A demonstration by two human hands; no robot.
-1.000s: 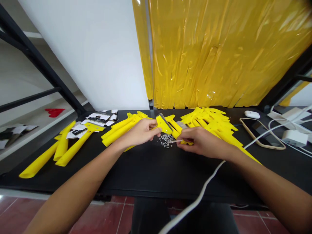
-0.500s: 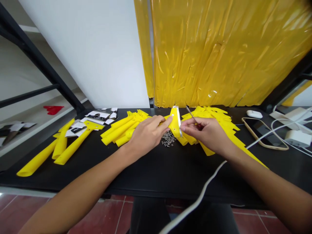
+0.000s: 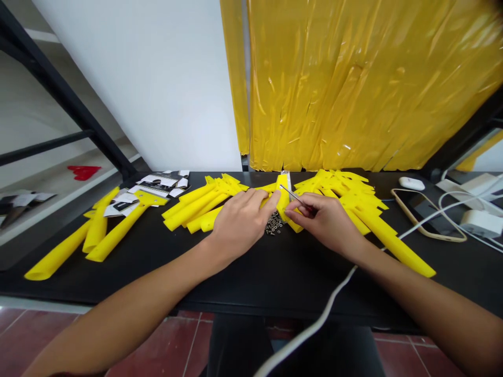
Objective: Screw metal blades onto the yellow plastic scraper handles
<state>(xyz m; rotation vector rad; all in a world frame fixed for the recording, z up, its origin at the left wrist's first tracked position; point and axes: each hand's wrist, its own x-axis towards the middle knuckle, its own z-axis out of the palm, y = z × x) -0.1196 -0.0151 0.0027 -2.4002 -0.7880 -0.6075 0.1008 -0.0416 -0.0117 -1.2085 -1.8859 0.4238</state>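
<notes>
My left hand [image 3: 243, 220] is closed around a yellow plastic scraper [image 3: 283, 200], whose wide head has a metal strip along its far right edge. Most of its handle is hidden by my fingers. Between the fingertips of my right hand [image 3: 324, 217] is a slim screwdriver [image 3: 293, 195], its thin shaft slanting up and left. The tip lies over the scraper's head; whether it touches a screw there is too small to tell. Just below the head, a heap of small screws and nuts [image 3: 275, 224] lies on the black table [image 3: 291, 277].
Yellow scraper parts are piled at the right [image 3: 346, 193] and left [image 3: 196, 207] of my hands. More scrapers [image 3: 118, 230] lie farther left beside printed cards [image 3: 157, 183]. A phone [image 3: 428, 209], a charger [image 3: 481, 222] and a white cable [image 3: 330, 303] are on the right.
The screwdriver has swung from pointing up and clear of the scraper to lying across its head. My right fingers have moved slightly down and left, off the metal strip.
</notes>
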